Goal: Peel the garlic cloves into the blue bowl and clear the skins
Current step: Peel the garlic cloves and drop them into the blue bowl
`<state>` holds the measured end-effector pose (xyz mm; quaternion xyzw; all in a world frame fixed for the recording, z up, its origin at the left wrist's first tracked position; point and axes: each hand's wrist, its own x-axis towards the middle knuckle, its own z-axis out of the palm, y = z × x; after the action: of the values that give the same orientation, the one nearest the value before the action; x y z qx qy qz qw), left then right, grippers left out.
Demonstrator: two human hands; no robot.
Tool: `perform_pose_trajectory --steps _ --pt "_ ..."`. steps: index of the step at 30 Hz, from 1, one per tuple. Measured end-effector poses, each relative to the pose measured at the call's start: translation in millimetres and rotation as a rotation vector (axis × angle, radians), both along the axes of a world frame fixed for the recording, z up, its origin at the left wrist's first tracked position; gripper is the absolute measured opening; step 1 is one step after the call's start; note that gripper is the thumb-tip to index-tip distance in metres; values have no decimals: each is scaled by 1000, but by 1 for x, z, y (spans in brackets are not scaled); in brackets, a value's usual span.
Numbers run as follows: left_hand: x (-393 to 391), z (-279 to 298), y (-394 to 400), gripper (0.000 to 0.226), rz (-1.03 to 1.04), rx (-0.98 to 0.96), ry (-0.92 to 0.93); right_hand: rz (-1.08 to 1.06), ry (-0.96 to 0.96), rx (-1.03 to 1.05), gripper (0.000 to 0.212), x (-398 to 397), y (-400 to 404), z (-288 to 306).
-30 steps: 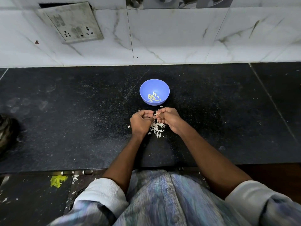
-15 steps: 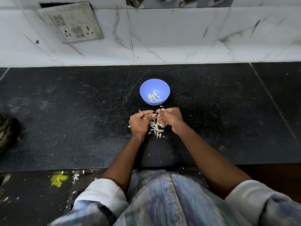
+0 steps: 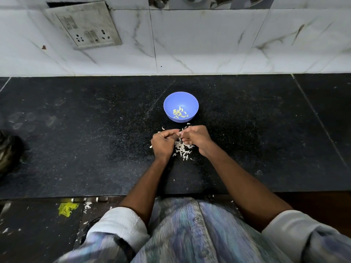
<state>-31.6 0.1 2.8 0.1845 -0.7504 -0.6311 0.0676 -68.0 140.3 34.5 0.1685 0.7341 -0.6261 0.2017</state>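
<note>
Fingertips of both hands meet just on the near side of the blue bowl (image 3: 181,106), curled in and pinching a small pale garlic clove (image 3: 179,134) between them; the clove is mostly hidden, so how much skin remains cannot be told. The left hand (image 3: 163,141) has its thumb and forefinger closed on the clove's left end, and the right hand (image 3: 195,138) grips it from the right with bent fingers. Under and between the hands lies a pile of white skins (image 3: 182,150), nearer the person than the bowl. Peeled cloves (image 3: 179,113) rest in the bowl's bottom. The bowl stands on the black counter (image 3: 76,141).
</note>
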Motion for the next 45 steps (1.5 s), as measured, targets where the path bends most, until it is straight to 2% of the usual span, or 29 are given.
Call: perform_pose_trajectory --steps 7,11,17,19,23,24,25,27,28,29,32,34,38,41,43,45 --pt "5 4 0 5 -67 -94 47 -17 14 -24 13 0 0 -1" --pt "5 6 1 11 -30 -133 103 3 -26 -68 10 1 -2 0" --pt "7 4 1 14 -33 -222 272 -67 -314 -461 20 -3 -14 8" --pt "6 2 4 13 -6 -117 242 -108 -366 -507 20 -4 -16 12" --pt "-2 7 12 12 158 473 -43 -169 -335 -421 26 -5 -20 14" --pt "-4 7 12 12 180 517 -105 -183 -316 -400 26 -6 -20 13" --pt "-5 6 11 16 181 482 -134 -192 -300 -384 26 -6 -18 13" --pt "-5 0 7 25 143 293 -116 -190 -288 -354 24 -6 -16 12" --pt "-4 0 6 21 121 224 -84 -182 -287 -337 23 -5 -15 11" --pt "-3 1 5 16 93 181 -40 -171 -287 -321 23 -5 -15 10" --pt "-2 11 6 26 -29 96 79 -134 -288 -301 24 -3 -16 10" --pt "-2 11 7 23 -110 63 113 -123 -286 -305 22 -3 -17 11" --pt "-3 5 7 14 -21 70 111 -120 -260 -284 24 -2 -17 13" --pt "-6 4 7 9 44 119 67 -147 -174 -142 30 -3 -12 9" --pt "-8 -2 5 9 50 33 8 -120 -81 -45 26 -4 -9 6" --pt "-7 -6 5 22 47 -78 -41 -97 1 15 12 -3 -7 3"
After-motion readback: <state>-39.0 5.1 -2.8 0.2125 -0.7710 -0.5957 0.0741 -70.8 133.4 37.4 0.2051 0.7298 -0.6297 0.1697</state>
